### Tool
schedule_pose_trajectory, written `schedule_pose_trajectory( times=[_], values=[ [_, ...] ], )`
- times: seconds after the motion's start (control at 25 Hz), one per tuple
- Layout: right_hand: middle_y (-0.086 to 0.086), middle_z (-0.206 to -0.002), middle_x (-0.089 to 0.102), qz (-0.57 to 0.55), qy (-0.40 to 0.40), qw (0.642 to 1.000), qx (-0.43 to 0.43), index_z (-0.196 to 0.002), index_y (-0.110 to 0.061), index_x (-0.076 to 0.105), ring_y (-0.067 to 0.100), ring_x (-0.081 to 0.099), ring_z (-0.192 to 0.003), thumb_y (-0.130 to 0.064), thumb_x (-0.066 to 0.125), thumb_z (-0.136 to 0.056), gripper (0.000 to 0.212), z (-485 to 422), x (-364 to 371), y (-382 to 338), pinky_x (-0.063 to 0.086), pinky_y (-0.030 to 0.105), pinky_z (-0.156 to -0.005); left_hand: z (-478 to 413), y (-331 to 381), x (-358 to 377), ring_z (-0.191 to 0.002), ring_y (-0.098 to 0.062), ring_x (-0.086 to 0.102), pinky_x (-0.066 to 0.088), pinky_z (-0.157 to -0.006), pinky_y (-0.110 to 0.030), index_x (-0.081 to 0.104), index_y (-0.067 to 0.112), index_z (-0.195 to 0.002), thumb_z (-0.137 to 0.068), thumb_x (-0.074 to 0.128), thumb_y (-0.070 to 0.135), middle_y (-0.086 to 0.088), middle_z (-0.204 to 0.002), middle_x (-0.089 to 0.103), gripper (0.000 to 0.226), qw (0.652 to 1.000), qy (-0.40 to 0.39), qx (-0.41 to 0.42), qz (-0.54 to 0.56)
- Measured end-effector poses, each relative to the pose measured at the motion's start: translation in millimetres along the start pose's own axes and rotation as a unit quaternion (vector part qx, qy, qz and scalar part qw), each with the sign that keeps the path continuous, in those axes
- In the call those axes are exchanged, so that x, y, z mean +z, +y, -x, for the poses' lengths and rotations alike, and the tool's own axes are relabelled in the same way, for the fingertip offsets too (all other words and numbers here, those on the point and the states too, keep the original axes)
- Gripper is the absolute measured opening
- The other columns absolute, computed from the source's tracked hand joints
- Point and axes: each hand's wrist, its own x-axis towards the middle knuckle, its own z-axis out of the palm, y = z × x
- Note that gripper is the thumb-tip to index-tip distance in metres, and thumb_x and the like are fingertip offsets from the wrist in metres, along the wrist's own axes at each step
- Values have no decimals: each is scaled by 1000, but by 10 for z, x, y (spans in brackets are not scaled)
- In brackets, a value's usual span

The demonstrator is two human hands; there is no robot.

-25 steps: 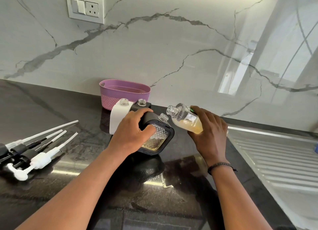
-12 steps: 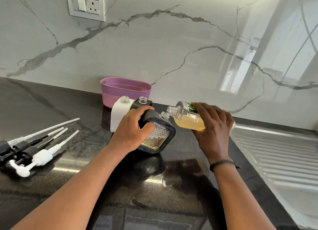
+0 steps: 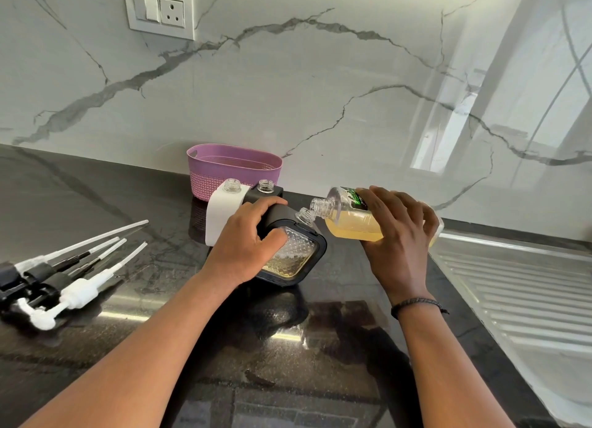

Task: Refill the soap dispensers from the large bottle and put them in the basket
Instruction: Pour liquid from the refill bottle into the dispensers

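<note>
Head view: left hand (image 3: 248, 245) wrapped round black-framed dispenser (image 3: 293, 251), tilted w/ open neck aimed right, base on dark desk (image 3: 160, 347); a little yellow liquid low inside. Right hand (image 3: 397, 232) clamped on large bottle (image 3: 349, 217), held near-horizontal, mouth just above and touching-close to dispenser neck; contact unclear. Yellow soap pooled along bottle's lower side.

Behind left hand: white dispenser (image 3: 222, 214) and second black dispenser (image 3: 266, 192), both upright, uncapped, side by side. Purple basket (image 3: 234, 168) just behind those, against marble wall (image 3: 320, 91), nothing visible inside.

Far left near desk edge: pile of pump heads (image 3: 64, 273), black and white, tubes pointing up-right, well apart from dispensers.

Right: ribbed steel drainboard (image 3: 512, 293) just beside right forearm, edge running diagonally. Open desk btwn pumps and dispensers, also in front near both forearms. Socket plate (image 3: 159, 9) high on wall, top left.
</note>
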Motion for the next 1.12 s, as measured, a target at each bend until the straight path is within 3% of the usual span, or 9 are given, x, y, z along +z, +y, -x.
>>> schedule_pose_trajectory(
  times=[0.4, 0.72, 0.92, 1.12],
  values=[
    [0, -139, 64, -16, 5, 1000, -2, -138, -29, 60, 32, 51, -127, -7, 86, -77, 70, 6, 32, 33, 40, 63, -100, -20, -33, 14, -91, -28, 67, 57, -81, -51, 60, 38, -129, -77, 57, 46, -7, -108, 64, 52, 1000, -7, 5, -10],
    [0, -142, 62, -18, 1, 1000, 2, -140, -30, 60, 34, 49, -129, -5, 86, -77, 72, 0, 27, 27, 41, 64, -99, -30, -46, 18, -92, -28, 67, 57, -80, -52, 61, 37, -128, -77, 57, 46, -7, -107, 64, 51, 1000, -6, 6, -10],
    [-4, -138, 65, 7, -16, 1000, 10, -139, -30, 61, 28, 53, -125, -16, 88, -76, 69, 1, 4, 5, 32, 52, -100, -29, -37, 19, -92, -28, 66, 57, -80, -52, 60, 37, -127, -78, 57, 45, -7, -106, 63, 50, 1000, -5, 10, -8],
    [-7, -126, 70, -54, -103, 992, 48, -138, -32, 61, 27, 58, -117, -26, 88, -73, 70, 50, 32, 14, 35, 41, -90, 4, -12, 51, -91, -23, 66, 57, -79, -50, 63, 32, -122, -76, 56, 43, -3, -102, 66, 48, 1000, 21, 2, 1]
  ],
)
